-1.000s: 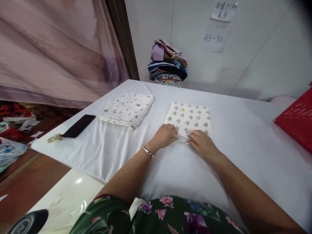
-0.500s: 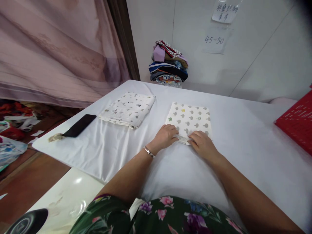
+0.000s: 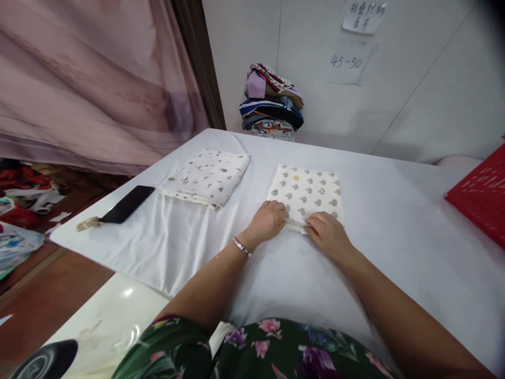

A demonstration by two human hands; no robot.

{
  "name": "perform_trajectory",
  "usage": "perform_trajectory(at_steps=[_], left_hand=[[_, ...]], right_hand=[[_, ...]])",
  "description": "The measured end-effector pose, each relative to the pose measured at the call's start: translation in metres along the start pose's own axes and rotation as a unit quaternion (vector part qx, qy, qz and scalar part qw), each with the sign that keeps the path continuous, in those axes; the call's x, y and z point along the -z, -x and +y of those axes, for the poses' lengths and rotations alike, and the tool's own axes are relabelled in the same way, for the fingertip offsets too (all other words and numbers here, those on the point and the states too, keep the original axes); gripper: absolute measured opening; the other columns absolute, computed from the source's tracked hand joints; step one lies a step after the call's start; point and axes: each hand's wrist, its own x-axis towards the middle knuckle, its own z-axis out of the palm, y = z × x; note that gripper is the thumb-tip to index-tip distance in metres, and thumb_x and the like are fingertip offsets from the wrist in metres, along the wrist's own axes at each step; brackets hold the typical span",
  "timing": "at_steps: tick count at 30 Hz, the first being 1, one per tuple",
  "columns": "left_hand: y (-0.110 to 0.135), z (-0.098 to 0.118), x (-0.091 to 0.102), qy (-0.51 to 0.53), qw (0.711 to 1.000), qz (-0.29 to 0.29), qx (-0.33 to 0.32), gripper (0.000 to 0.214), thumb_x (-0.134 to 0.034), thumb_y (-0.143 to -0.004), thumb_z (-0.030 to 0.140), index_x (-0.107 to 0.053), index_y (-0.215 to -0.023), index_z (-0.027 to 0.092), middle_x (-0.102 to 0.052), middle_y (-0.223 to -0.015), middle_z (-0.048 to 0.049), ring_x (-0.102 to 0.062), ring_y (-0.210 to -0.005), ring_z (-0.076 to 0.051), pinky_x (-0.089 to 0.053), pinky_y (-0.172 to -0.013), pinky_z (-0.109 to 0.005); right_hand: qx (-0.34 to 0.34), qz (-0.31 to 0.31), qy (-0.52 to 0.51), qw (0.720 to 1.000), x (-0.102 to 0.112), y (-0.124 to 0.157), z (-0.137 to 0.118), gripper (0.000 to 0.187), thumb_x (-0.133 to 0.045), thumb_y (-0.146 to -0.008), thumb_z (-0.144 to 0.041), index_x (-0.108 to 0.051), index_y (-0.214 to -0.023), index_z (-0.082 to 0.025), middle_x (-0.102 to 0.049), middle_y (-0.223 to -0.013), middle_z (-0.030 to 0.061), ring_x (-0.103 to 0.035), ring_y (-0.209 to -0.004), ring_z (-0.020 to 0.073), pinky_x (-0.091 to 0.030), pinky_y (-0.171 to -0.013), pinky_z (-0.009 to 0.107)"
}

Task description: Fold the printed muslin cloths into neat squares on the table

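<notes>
A folded white cloth with grey tree-like prints (image 3: 305, 192) lies flat in front of me, its layered near edge facing my body. My left hand (image 3: 270, 220) pinches that edge near its left corner, fingers bent over the top. On the right part of the same edge, my right hand (image 3: 328, 231) is closed with thumb and fingers gripping the layers. Both thumbs are partly hidden. To the left lies a second folded white cloth with small dark prints (image 3: 207, 178), touched by neither hand.
A black phone (image 3: 128, 204) with a pale strap lies on the white-covered table (image 3: 189, 237) at the left. A red perforated basket (image 3: 483, 192) stands at the right edge. Behind the table, a stack of folded fabrics (image 3: 272, 102) rises by the wall.
Both hands keep their hold on the near edge and have barely moved. The layers at that edge lie slightly lower and flatter between the fingers.
</notes>
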Motion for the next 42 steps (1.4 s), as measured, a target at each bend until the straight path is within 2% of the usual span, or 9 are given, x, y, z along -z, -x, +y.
perform_trajectory(at_steps=[3,7,20,24,27,33,37,42], left_hand=[[0.002,0.000,0.000,0.022,1.000,0.005,0.001,0.009,-0.058,-0.080,0.021,-0.062,-0.088,0.020,-0.058,-0.090,-0.0021,-0.050,-0.085,-0.017,-0.038,-0.077,-0.031],[0.003,0.001,-0.002,0.035,0.999,0.014,0.004,0.031,-0.066,-0.075,0.028,-0.059,-0.104,0.019,-0.057,-0.098,-0.0042,-0.051,-0.091,-0.020,-0.039,-0.080,-0.033],[0.000,0.002,-0.006,0.028,0.999,0.017,0.007,0.013,-0.056,-0.085,0.027,-0.061,-0.093,0.019,-0.059,-0.091,-0.0043,-0.051,-0.088,-0.019,-0.039,-0.079,-0.033],[0.000,0.004,-0.006,0.021,0.999,0.025,0.001,0.010,-0.054,-0.084,0.022,-0.061,-0.090,0.019,-0.058,-0.090,-0.0034,-0.051,-0.087,-0.018,-0.038,-0.078,-0.032],[-0.001,0.004,-0.006,0.016,0.999,0.030,0.000,0.011,-0.053,-0.083,0.020,-0.061,-0.089,0.019,-0.059,-0.090,-0.0035,-0.051,-0.086,-0.019,-0.038,-0.078,-0.032],[-0.001,0.004,-0.007,0.020,0.999,0.028,0.001,0.011,-0.053,-0.081,0.018,-0.060,-0.089,0.019,-0.059,-0.091,-0.0038,-0.051,-0.087,-0.019,-0.039,-0.078,-0.033],[0.000,0.003,-0.008,0.026,0.999,0.026,-0.005,0.014,-0.054,-0.080,0.018,-0.059,-0.093,0.019,-0.058,-0.093,-0.0041,-0.050,-0.088,-0.019,-0.039,-0.079,-0.033],[0.000,0.003,-0.009,0.023,0.999,0.027,-0.003,0.013,-0.050,-0.083,0.018,-0.059,-0.093,0.019,-0.058,-0.092,-0.0044,-0.050,-0.087,-0.019,-0.039,-0.079,-0.033]], right_hand=[[-0.005,-0.019,-0.012,1.000,0.000,0.000,0.001,0.013,-0.047,-0.087,-0.019,-0.058,-0.081,-0.018,-0.060,-0.085,0.0061,-0.052,-0.078,0.0192,-0.040,-0.066,0.031],[-0.012,-0.009,-0.041,0.999,-0.001,0.001,0.003,0.010,-0.048,-0.087,-0.020,-0.058,-0.084,-0.019,-0.060,-0.088,0.0065,-0.053,-0.081,0.0195,-0.041,-0.068,0.031],[-0.034,0.001,-0.075,0.997,0.000,0.001,0.003,0.008,-0.049,-0.086,-0.021,-0.057,-0.085,-0.019,-0.061,-0.088,0.0062,-0.054,-0.080,0.0193,-0.042,-0.066,0.031],[-0.034,-0.034,-0.072,0.996,0.003,-0.001,0.001,0.009,-0.053,-0.085,-0.028,-0.057,-0.086,-0.020,-0.060,-0.088,0.0064,-0.053,-0.080,0.0204,-0.042,-0.068,0.033],[-0.034,-0.063,-0.063,0.995,0.006,-0.003,0.000,0.018,-0.058,-0.081,-0.037,-0.057,-0.089,-0.020,-0.060,-0.090,0.0066,-0.053,-0.081,0.0218,-0.042,-0.068,0.034],[-0.028,-0.048,-0.061,0.997,0.002,-0.001,0.002,0.008,-0.051,-0.084,-0.021,-0.057,-0.090,-0.020,-0.060,-0.092,0.0067,-0.053,-0.084,0.0217,-0.042,-0.072,0.035],[-0.029,-0.040,-0.056,0.997,0.001,-0.001,0.002,0.008,-0.051,-0.083,-0.020,-0.056,-0.089,-0.019,-0.060,-0.091,0.0065,-0.052,-0.083,0.0210,-0.042,-0.071,0.034],[-0.053,-0.075,-0.083,0.992,0.009,-0.003,-0.001,0.011,-0.056,-0.081,-0.027,-0.056,-0.090,-0.021,-0.060,-0.091,0.0049,-0.053,-0.084,0.0207,-0.043,-0.070,0.033]])
